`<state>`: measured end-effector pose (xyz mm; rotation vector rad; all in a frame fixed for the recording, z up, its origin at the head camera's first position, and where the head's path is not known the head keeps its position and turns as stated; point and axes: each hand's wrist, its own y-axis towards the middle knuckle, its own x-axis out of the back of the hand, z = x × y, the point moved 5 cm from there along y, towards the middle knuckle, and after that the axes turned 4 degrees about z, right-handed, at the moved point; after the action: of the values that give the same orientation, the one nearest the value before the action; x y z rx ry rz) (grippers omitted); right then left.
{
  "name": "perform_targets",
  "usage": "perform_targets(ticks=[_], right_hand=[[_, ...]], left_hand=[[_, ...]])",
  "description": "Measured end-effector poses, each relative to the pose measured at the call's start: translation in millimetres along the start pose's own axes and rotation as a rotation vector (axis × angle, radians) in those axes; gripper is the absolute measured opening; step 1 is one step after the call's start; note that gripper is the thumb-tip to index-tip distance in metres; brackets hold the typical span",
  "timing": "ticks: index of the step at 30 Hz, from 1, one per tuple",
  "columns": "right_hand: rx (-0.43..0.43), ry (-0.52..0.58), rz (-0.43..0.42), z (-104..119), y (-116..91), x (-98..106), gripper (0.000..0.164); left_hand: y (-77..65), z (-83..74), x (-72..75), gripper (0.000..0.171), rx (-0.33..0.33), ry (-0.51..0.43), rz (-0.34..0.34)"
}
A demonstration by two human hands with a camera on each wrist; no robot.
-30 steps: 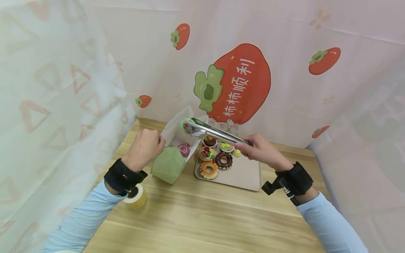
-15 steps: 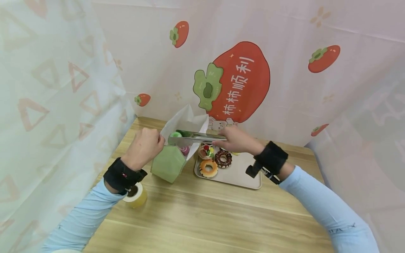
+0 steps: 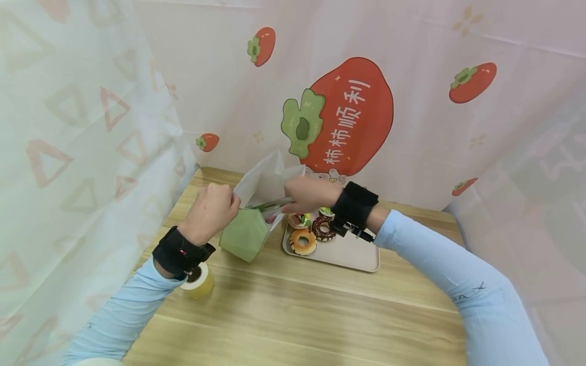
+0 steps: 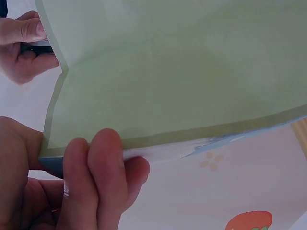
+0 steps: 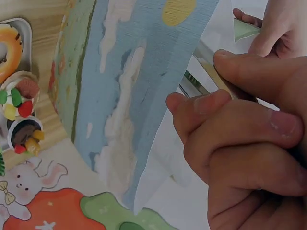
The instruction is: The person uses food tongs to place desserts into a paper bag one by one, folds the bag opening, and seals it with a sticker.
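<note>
My left hand (image 3: 211, 213) pinches the rim of a paper bag (image 3: 244, 235), which stands with its mouth spread. In the left wrist view, fingers (image 4: 106, 163) fold over the bag's edge (image 4: 163, 67). My right hand (image 3: 309, 194) grips metal tongs (image 3: 276, 204) at the bag's mouth, their far ends down inside and hidden. Whether anything is between the tong tips cannot be seen. The right wrist view has that hand (image 5: 254, 148) curled round the tongs (image 5: 195, 84), beside the bag's blue printed side (image 5: 122, 96).
Right of the bag lies a beige tray (image 3: 352, 256) with a caramel-coloured doughnut (image 3: 303, 242), a chocolate doughnut (image 3: 323, 229) and a fruit tart (image 3: 298, 219). A yellow tape roll (image 3: 201, 284) is by the left wrist. Printed curtains (image 3: 412, 152) close off the back and sides.
My right hand has moved left and brought the tongs down into the bag. The round green thing at their tips has gone out of sight. My left hand stays on the rim.
</note>
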<state>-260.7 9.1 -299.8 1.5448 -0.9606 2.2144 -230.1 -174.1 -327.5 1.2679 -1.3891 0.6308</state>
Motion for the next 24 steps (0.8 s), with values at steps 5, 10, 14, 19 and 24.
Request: perform_targets(ticks=[5, 10, 14, 19, 24], right_hand=[[0.041, -0.039, 0.021, 9, 9, 2, 0.039], [0.039, -0.077, 0.043, 13, 15, 7, 0.045], [0.019, -0.069, 0.068, 11, 16, 7, 0.043], [-0.012, -0.05, 0.057, 3, 14, 8, 0.042], [0.005, 0.019, 0.029, -2, 7, 12, 0.039]], left_hand=[[0.2, -0.3, -0.4, 0.04, 0.003, -0.005, 0.007], [0.3, 0.2, 0.4, 0.039, 0.006, -0.014, 0.003], [-0.9, 1.1, 0.9, 0.038, 0.01, -0.019, 0.008], [-2.5, 2.3, 2.1, 0.037, 0.016, -0.03, 0.005], [-4.3, 4.9, 1.0, 0.037, 0.031, -0.035, 0.011]])
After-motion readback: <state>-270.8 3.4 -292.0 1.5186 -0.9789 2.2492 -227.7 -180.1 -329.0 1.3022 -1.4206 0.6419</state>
